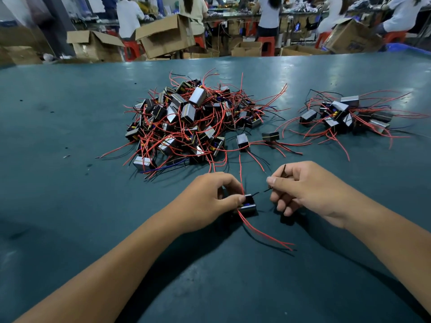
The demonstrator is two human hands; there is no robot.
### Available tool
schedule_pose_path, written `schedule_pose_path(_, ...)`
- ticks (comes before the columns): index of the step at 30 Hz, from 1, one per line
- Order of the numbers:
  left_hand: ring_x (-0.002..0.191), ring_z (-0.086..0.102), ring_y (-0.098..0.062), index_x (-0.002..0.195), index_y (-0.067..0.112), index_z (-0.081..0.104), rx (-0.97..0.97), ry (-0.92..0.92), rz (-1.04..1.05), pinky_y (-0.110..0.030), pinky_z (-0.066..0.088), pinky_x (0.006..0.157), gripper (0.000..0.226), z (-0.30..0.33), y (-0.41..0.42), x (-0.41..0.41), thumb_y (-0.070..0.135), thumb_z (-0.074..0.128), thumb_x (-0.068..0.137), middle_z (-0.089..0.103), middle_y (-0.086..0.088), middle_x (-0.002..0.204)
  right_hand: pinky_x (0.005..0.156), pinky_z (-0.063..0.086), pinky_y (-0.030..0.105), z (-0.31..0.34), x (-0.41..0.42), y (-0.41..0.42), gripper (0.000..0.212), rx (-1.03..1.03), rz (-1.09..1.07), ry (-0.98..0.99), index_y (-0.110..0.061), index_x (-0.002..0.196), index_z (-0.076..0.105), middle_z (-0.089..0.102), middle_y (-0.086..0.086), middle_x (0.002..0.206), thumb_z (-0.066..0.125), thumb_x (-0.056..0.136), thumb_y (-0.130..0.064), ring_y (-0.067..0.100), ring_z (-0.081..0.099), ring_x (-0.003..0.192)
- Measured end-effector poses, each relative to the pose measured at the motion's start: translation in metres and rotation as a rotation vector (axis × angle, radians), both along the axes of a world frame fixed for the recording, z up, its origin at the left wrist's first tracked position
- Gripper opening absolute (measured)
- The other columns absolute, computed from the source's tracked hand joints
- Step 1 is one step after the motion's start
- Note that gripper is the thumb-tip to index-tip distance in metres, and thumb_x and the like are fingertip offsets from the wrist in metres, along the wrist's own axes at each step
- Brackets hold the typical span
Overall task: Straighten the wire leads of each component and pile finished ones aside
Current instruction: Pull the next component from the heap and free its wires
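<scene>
- L hand (210, 197) grips component (247, 205) on green table (70, 113), lower centre; red leads (263, 233) trail toward bottom right.
- R hand (300, 187) pinches its black lead (268, 189).
- Big tangled pile (186, 122) centre frame; smaller pile (345, 115) upper right.

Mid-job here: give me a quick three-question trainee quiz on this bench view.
1. True or false: the left hand holds the component being worked.
2. The right hand pinches: A) a black lead B) a box flap C) nothing.
3. Which pile is smaller, the centre pile or the right pile?

Key: 1 true; 2 A; 3 the right pile.
</scene>
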State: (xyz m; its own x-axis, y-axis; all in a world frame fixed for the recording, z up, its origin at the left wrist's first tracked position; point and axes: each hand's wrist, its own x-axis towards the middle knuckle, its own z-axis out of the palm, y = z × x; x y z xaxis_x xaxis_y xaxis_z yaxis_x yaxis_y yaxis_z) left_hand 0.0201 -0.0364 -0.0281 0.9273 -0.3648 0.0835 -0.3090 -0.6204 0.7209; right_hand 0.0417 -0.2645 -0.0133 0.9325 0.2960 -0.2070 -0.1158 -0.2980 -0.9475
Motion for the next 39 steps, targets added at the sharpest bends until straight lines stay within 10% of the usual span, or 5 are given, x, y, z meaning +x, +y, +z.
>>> schedule_pose_path(8, 0.076, 0.056, -0.008, 0.091, 0.023, 0.070, 0.058, -0.086, 0.024, -0.021, 0.042, 0.068, 0.005, -0.007, -0.002, 0.000, 0.026, 0.068, 0.094, 0.064, 0.009, 0.086, 0.059, 0.055, 0.024, 0.022, -0.003, -0.016, 0.004, -0.166, 0.296, -0.078, -0.002, 0.095, 0.063, 0.075, 0.011, 0.083, 0.060, 0.095, -0.006, 0.023, 0.073, 0.070)
schedule_pose_path(24, 0.081, 0.058, -0.016, 0.093, 0.021, 0.074, -0.074, -0.154, -0.137, -0.023, 0.047, 0.075, 0.016, 0.001, -0.003, -0.002, 0.007, 0.076, 0.086, 0.063, 0.009, 0.093, 0.043, 0.050, 0.025, 0.004, 0.005, -0.001, 0.014, 0.070, -0.132, -0.003, -0.004, 0.106, 0.054, 0.071, 0.011, 0.069, 0.057, 0.095, 0.003, 0.019, 0.064, 0.051)
schedule_pose_path(39, 0.103, 0.063, -0.011, 0.109, 0.014, 0.077, -0.040, -0.159, -0.174, -0.026, 0.049, 0.094, 0.030, 0.002, -0.006, 0.000, -0.005, 0.066, 0.090, 0.072, 0.010, 0.111, 0.051, 0.057, 0.026, 0.014, 0.004, -0.002, 0.019, 0.287, -0.067, 0.118, -0.004, 0.101, 0.058, 0.072, 0.017, 0.081, 0.056, 0.099, -0.023, 0.021, 0.070, 0.062)
